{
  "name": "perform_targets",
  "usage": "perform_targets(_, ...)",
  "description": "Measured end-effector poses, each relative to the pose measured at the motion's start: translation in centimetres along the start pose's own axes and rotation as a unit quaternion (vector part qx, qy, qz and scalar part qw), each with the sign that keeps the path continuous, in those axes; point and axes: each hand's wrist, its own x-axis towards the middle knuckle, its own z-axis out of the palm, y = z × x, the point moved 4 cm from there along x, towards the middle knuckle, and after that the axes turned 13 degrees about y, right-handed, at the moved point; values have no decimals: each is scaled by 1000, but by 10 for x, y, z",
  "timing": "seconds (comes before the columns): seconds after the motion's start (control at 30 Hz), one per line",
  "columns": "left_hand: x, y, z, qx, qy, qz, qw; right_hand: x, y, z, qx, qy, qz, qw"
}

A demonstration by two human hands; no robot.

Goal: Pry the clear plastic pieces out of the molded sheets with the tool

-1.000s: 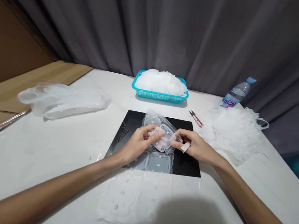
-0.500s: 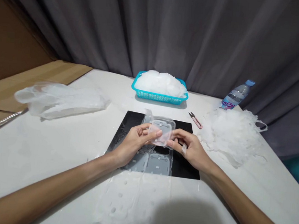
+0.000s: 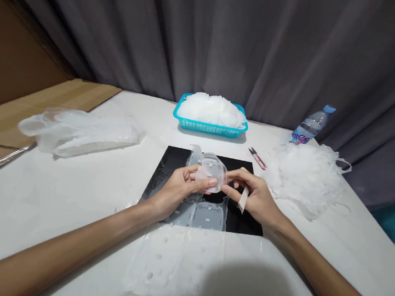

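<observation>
My left hand (image 3: 189, 184) grips a translucent, rounded-square plastic piece (image 3: 211, 172) between thumb and fingers, its thumb lying across the face. From the right, my right hand (image 3: 245, 190) pinches the thin clear film at the piece's edge with thumb and forefinger. A pale, narrow strip (image 3: 243, 201) sticks out of the right palm; its kind is unclear. Under both hands lies a black board (image 3: 243, 220). Over the board and onto the table's front runs a clear sheet (image 3: 209, 217) of moulded rounded squares with small raised spots.
Behind the board stands a blue basket (image 3: 209, 129) heaped with white translucent pieces. Small pink-handled snips (image 3: 258, 159) lie to its right. Beyond them are a tangled heap of clear scraps (image 3: 306, 177) and a tilted water bottle (image 3: 310, 127). A clear plastic bag (image 3: 85, 132) rests at left.
The held piece has turned and tilted slightly in my fingers, and its edge film has bent. The pale strip in my right palm now shows longer, pointing down.
</observation>
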Motion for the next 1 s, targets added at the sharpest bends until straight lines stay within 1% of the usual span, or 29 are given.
perform_targets(0.07, -1, 1, 1, -17, -8, -12, 1000, 0, -1, 1, -8, 15, -7, 1000)
perform_targets(0.17, -3, -1, 4, -36, -36, -47, 998, -4, -3, 4, -21, 38, -27, 999)
perform_targets(0.23, -3, -4, 5, -32, -43, -53, 997, -7, -5, 6, -34, 55, -50, 997)
perform_targets(0.37, 0, -9, 5, -28, -29, -43, 998, -8, -4, 11, -66, 96, -98, 988)
perform_targets(0.5, 5, -12, 5, -41, 14, -61, 997, 0, 6, 17, -101, 95, -109, 984)
perform_targets(0.57, 6, -11, 4, -39, 23, -58, 997, 4, 9, 18, -90, 76, -98, 988)
perform_targets(0.6, 6, -10, 4, -33, 17, -51, 998, 5, 9, 17, -77, 62, -88, 991)
perform_targets(0.73, 3, -7, 3, 2, -12, 7, 1000, 5, 9, 13, -8, 11, -17, 1000)
perform_targets(0.8, 3, -8, 2, 8, -8, 20, 1000, 5, 11, 10, 18, -1, 22, 1000)
perform_targets(0.87, 3, -10, 1, 7, 1, 22, 1000, 4, 13, 9, 35, -11, 47, 998)
perform_targets(1.0, 4, -11, 1, 5, 9, 28, 1000, 4, 16, 8, 38, -22, 60, 997)
